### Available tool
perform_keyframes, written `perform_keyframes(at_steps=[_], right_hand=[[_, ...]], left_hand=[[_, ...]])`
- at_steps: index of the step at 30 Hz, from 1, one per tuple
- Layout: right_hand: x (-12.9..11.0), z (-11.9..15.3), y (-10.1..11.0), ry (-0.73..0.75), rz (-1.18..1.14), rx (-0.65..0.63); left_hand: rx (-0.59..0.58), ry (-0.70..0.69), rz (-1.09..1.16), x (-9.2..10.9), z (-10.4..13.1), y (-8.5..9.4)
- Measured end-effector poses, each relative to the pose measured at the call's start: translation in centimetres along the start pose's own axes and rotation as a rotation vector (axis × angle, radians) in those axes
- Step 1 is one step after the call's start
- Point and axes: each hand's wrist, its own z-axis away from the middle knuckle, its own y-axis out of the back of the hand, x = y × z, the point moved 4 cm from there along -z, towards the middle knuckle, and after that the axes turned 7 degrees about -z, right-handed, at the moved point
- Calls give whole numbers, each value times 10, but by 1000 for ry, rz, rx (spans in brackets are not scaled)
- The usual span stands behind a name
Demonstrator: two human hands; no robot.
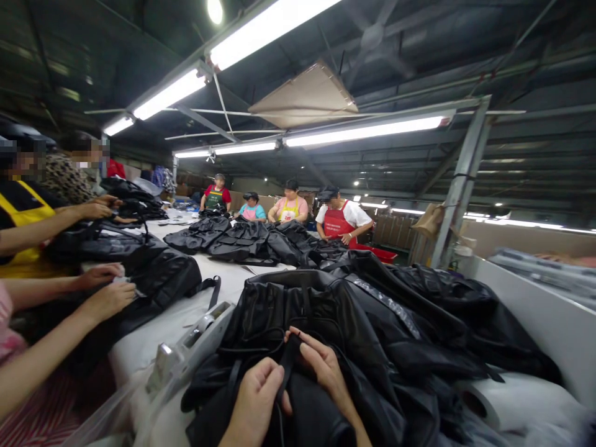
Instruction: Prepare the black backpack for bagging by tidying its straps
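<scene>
left hand (255,403) clenched on black strap (285,366) | right hand (323,366) pinched same strap | both atop black bag (326,310)

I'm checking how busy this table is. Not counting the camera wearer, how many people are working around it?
At least 6. Four stand at the far end: green apron, blue top, pink top, red apron. On the left: yellow apron and bare forearms nearer. More may be hidden behind them.

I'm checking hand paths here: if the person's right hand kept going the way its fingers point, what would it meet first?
The right hand points up and left, pinching a black strap. Just beyond lies the black bag it rests on, so it would probably press into that leather first; depth is hard to judge.
</scene>
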Motion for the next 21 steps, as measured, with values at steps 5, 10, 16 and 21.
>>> perform_keyframes(at_steps=[5,10,16,21], right_hand=[[8,1,-2,-93,-122,-30],[9,4,-5,-116,-116,-99],[13,-4,1,-134,-134,-55],[7,6,0,-93,-79,-42]], left_hand=[[18,-31,24,-2,-3,0],[4,-35,40,9,1,-2],[-11,-23,9,9,2,-1],[2,-48,-12,9,4,-1]])
